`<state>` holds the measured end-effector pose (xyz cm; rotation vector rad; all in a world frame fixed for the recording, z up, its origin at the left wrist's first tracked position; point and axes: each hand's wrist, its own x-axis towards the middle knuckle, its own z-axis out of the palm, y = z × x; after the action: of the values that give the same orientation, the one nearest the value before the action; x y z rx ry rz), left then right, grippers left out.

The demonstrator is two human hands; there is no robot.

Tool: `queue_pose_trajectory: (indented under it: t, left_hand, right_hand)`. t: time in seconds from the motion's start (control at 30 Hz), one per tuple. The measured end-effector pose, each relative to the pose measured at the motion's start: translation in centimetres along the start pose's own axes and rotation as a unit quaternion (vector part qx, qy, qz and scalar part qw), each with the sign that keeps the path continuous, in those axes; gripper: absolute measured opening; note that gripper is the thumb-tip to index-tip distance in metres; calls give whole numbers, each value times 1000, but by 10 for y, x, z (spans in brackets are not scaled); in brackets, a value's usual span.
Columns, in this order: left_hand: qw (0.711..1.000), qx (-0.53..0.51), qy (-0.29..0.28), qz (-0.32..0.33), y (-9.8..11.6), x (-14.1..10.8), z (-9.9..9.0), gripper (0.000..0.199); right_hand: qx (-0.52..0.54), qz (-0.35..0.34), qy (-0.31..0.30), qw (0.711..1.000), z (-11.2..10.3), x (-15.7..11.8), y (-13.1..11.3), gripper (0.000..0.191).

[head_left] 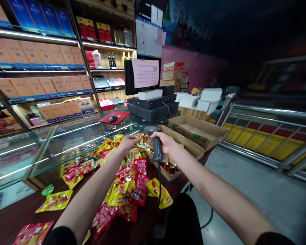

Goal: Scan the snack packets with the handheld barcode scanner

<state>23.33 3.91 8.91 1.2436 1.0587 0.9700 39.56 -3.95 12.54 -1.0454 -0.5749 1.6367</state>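
Note:
My right hand is wrapped round the handle of a dark grey barcode scanner, whose cable hangs down over the snack packets. Its head lies above a shiny gold packet. My left hand pinches the near edge of that gold packet, just left of the scanner. Beneath my forearms spreads a heap of red and yellow snack packets. To the right of the heap, an open cardboard box contains more gold packets, partly hidden by my right hand and arm.
A second cardboard box stands behind the first. Left is a glass display counter with a mouse on a red mat. A monitor stands at the back. A metal railing is at right, and boxed goods fill the shelves.

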Motion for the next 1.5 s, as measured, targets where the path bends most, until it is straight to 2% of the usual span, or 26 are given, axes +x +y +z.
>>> queue_pose_trajectory:
  t: [0.1,0.2,0.3,0.4,0.5,0.6,0.77,0.9,0.97,1.03,1.1,1.2,1.33,1.5]
  left_hand:
    - [999,-31,-22,-10,5,18,60,48]
    - [996,-57,-63,-22,7,26,107,46]
    - [992,-86,-93,-21,5,28,131,51]
    - [991,-91,-98,-24,0,27,131,54]
    - [993,-79,-81,-29,-5,23,112,54]
    - [997,-58,-52,-18,-9,17,75,50]
    - [999,-41,-11,10,-17,0,-18,48]
    - [998,-46,52,12,-26,-25,-94,47]
    - [995,-46,84,2,-32,-39,-123,46]
    - [994,-44,100,-12,-40,-52,-143,46]
    - [994,-38,99,-29,-50,-62,-155,47]
    - [993,-31,99,-63,-65,-73,-161,48]
    - [990,-33,114,-73,-78,-79,-157,44]
    - [990,10,135,-41,-84,-80,-148,43]
  right_hand:
    - [6,-38,36,999,-39,-15,-30,17]
    - [18,-81,89,993,-69,-30,-52,17]
    - [17,-103,139,985,-88,-41,-64,19]
    - [14,-102,151,983,-96,-43,-65,21]
    - [16,-93,130,987,-89,-35,-56,20]
    - [15,-73,89,993,-69,-23,-43,22]
    - [-5,-28,46,999,-13,-3,-14,25]
    - [-31,12,-4,999,32,12,17,25]
    - [-49,35,-8,998,50,20,34,21]
    - [-61,52,-5,997,64,28,49,16]
    - [-69,64,3,996,71,37,62,11]
    - [-78,71,28,994,75,52,77,7]
    - [-86,75,46,992,75,64,90,4]
    - [-99,67,32,992,82,68,101,5]
